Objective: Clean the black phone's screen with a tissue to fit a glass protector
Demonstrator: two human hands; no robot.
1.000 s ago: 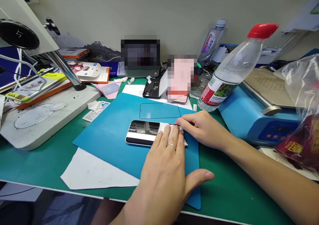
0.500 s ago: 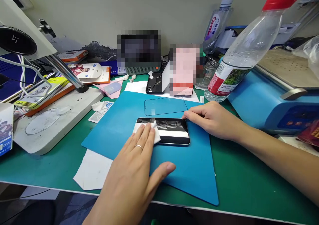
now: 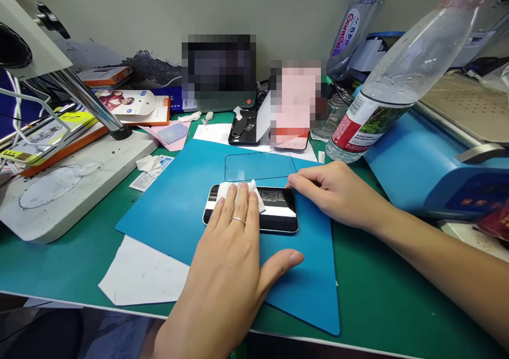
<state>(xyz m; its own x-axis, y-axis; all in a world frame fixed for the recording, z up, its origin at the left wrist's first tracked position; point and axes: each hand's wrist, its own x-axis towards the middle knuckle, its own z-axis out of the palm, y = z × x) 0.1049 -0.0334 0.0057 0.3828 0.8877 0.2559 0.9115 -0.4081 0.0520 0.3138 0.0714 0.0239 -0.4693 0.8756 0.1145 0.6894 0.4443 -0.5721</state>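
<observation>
On the green bench (image 3: pixel 377 306) everything sits atop a big blue mat (image 3: pixel 175 205), with a blue machine (image 3: pixel 417 173) off to the right and a tilted water bottle (image 3: pixel 382 99) leaning over its edge. Centre of the mat lies the phone (image 3: pixel 278 216), flat, screen up and glossy. Just behind it, apart from it, rests a clear screen protector (image 3: pixel 258 167).

Left hand (image 3: pixel 230 263) is spread flat, fingers straight, pressing a white wipe (image 3: pixel 242 192) down onto the left half of the glass; it pins the cloth rather than gripping it. Right hand (image 3: pixel 338 192) is loosely curled, fingertips touching the phone's far right corner, bracing it; nothing is grasped.

Risks, as I judge them: the bracing is light, so a hard push on the wipe could skid the phone across the mat. That bottle looks precarious; if it tips, water may reach the mat. Loose paper scraps (image 3: pixel 149 165) nearby could shed lint, and dust may settle on the protector lying uncovered behind the phone.
</observation>
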